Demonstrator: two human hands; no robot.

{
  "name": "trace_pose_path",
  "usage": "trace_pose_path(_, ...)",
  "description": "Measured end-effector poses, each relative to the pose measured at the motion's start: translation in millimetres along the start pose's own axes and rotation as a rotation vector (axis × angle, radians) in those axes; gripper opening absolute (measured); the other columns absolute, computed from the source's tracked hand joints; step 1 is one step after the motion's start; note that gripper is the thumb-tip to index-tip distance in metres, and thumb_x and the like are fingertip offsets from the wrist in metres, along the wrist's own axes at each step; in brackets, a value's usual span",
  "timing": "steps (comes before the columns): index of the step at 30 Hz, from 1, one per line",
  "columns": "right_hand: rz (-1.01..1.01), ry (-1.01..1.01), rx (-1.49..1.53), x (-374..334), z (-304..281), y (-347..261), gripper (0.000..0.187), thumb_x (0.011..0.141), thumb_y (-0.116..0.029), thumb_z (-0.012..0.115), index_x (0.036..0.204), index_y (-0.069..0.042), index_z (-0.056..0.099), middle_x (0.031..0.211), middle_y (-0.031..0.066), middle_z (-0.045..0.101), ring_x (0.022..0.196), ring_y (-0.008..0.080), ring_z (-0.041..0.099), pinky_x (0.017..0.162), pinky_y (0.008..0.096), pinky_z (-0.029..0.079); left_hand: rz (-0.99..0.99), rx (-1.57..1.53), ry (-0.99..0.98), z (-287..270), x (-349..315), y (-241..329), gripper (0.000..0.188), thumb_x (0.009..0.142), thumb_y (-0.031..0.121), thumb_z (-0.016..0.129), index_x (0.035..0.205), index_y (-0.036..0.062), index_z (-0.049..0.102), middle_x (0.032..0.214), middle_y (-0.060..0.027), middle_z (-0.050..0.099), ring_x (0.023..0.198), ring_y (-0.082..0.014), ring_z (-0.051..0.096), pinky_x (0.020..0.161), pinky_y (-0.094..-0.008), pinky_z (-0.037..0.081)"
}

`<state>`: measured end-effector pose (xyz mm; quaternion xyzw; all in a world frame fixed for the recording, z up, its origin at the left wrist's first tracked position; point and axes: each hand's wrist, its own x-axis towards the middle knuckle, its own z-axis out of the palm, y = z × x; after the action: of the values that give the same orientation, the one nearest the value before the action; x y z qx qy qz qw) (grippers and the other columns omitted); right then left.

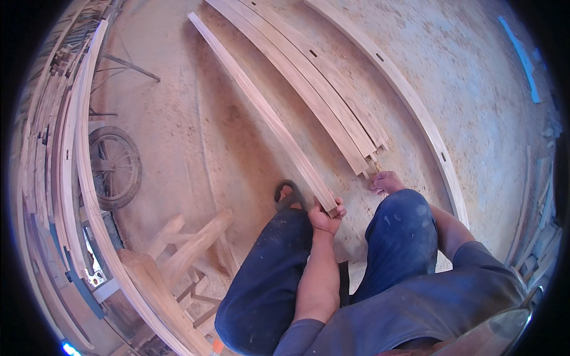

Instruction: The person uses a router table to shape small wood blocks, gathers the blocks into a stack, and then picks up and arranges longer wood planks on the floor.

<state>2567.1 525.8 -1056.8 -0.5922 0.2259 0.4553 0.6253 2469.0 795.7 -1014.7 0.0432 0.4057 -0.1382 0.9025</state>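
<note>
My left hand [328,221] is closed around the near end of a long wooden beam [261,110], which slants away to the far left. Beside my right knee, my right hand [387,183] has its fingers curled together; whether they hold anything small is hidden. It is close to the near ends of two long boards [309,86] lying side by side on the floor. Those ends are cut into narrow tenons, and one board has dark slots along it. Further right lies another slotted beam [415,115].
Long timbers [65,136] are stacked along the left, with a spoked wheel [114,168] beside them. A wooden trestle-like frame [196,249] stands near my left leg. Wood chips and dust cover the floor [237,148]. A blue strip [521,62] lies at the far right.
</note>
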Motion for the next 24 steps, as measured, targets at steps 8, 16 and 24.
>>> trace_pose_path(8,0.042,0.058,-0.043,-10.6,10.0,-14.1,0.013,0.083,-0.008,0.063,0.094,-0.002,0.066,0.086,0.0105,0.071,0.071,0.0195,0.068,0.061,0.0321,0.053,0.069,0.065,0.074,-0.9,-1.9,-4.1,0.053,0.097,0.056,0.048,0.108,0.0067,0.066,0.085,-0.0181,0.065,0.062,-0.0268,0.054,0.056,-0.0374,0.041)
trace_pose_path(16,-0.02,0.025,-0.021,-5.5,11.5,-7.8,0.017,0.083,-0.006,0.063,0.098,-0.001,0.069,0.086,0.0086,0.071,0.075,0.0189,0.067,0.064,0.0324,0.052,0.221,0.046,0.398,-19.1,10.0,-17.8,0.055,0.102,0.058,0.039,0.115,0.0082,0.058,0.09,-0.0162,0.064,0.076,-0.0322,0.063,0.069,-0.0468,0.057)
trace_pose_path(24,-0.035,0.057,-0.174,-9.5,22.7,-17.1,0.021,0.087,-0.006,0.063,0.106,0.0,0.07,0.09,0.0101,0.073,0.082,0.0222,0.07,0.069,0.0347,0.056,0.091,0.658,0.788,-23.4,8.5,-16.3,0.066,0.095,0.06,0.056,0.117,-0.0023,0.058,0.09,-0.0189,0.065,0.081,-0.0401,0.065,0.072,-0.0563,0.058)
